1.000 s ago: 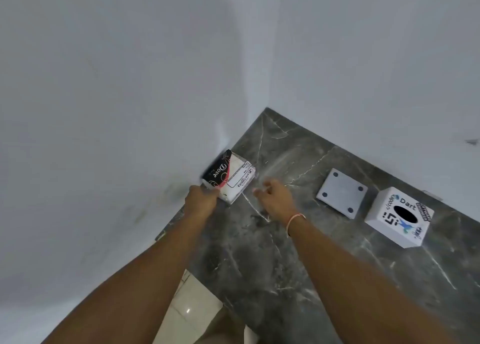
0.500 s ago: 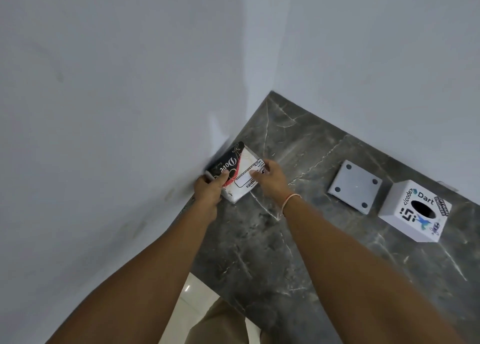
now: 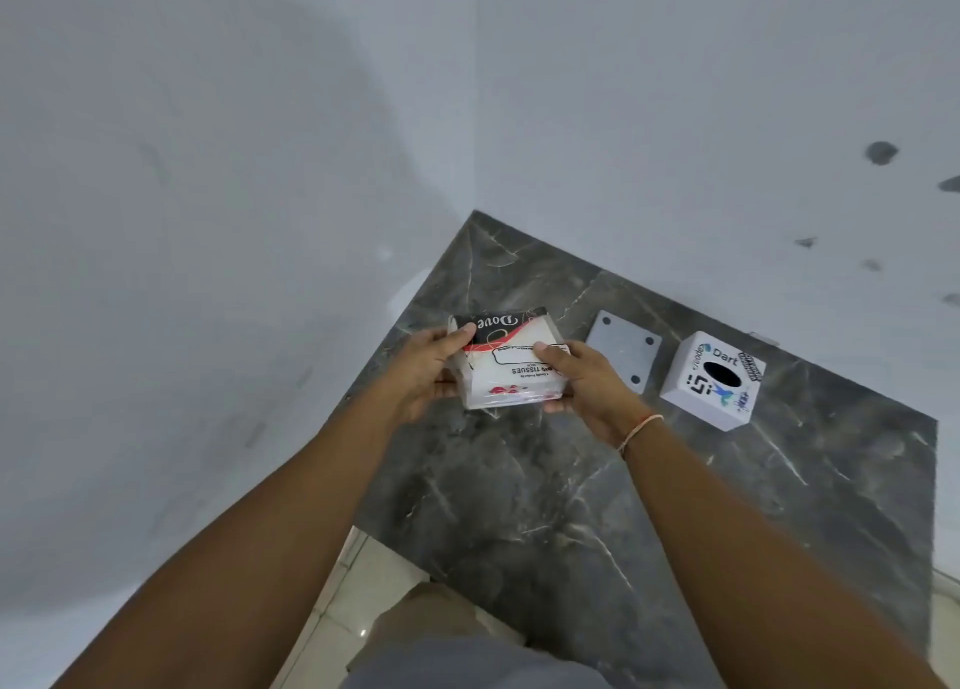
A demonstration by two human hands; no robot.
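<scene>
Both hands hold the tissue pack (image 3: pixel 506 363) between them, over the far left part of the counter (image 3: pixel 519 506), close to its left edge and a little short of the far corner where the two walls meet. The pack lies nearly flat, with its printed face up and its black "Dove" band on the far side, the lettering upside down to the camera.

The left hand (image 3: pixel 423 374) grips the pack's left end: the thumb lies across the top near the black band and the fingers curl beneath. The right hand (image 3: pixel 589 387) grips the right end the same way, thumb on the top face by the label and fingers wrapped under the near corner. With fingers beneath it on both sides, the pack is off the stone.

Both forearms reach forward from the lower corners of the view and converge on the pack, wrists roughly straight. A thin thread (image 3: pixel 640 430) circles the right wrist.

To the right of the right hand a grey plate (image 3: pixel 623 350) with four holes lies flat along the far edge. Beside it, apart from it, stands a white box (image 3: pixel 711 381) with a dark oval opening on top.
</scene>
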